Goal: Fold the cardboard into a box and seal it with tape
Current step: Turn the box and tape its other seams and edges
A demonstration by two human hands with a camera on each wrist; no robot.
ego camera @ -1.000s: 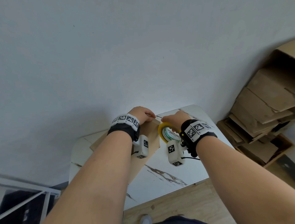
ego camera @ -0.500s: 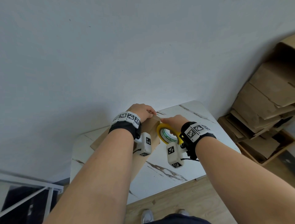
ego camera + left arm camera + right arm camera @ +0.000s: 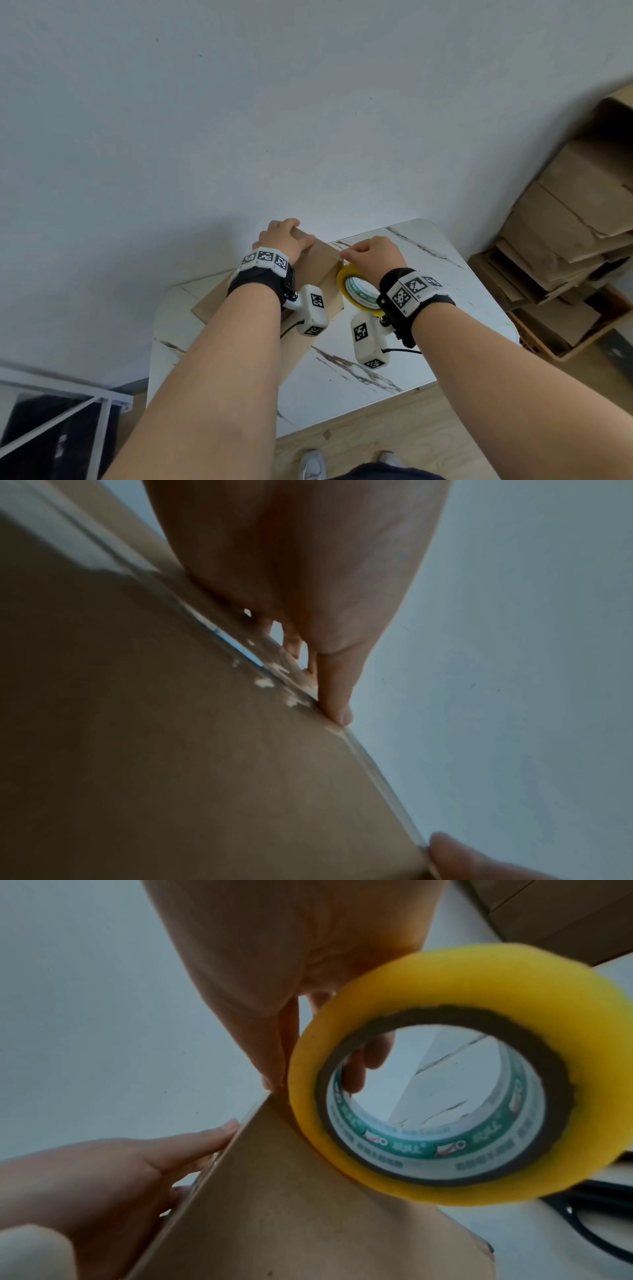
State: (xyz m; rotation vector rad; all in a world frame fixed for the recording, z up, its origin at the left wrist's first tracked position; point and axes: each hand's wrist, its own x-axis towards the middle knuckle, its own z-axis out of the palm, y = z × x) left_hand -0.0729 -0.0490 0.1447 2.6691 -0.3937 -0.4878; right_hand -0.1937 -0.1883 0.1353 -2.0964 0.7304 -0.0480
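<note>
Both hands farther along box (image 3: 322, 270) edge — left (image 3: 281, 236) flat, right (image 3: 373, 253) gripping tape roll (image 3: 356, 291).

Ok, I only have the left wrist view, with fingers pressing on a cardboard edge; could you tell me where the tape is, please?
Observer: The yellow tape roll is at the right hand, just right of the cardboard box.
Operator: Thank you. Is that hand holding the roll itself?
Observer: It seems so. Some fingers show through the roll's core, while thumb and forefinger pinch at the box's top corner.
Operator: And what is the box standing on?
Observer: A white marble-patterned table, near its far edge by the wall. The left hand rests on top of the box.
</note>
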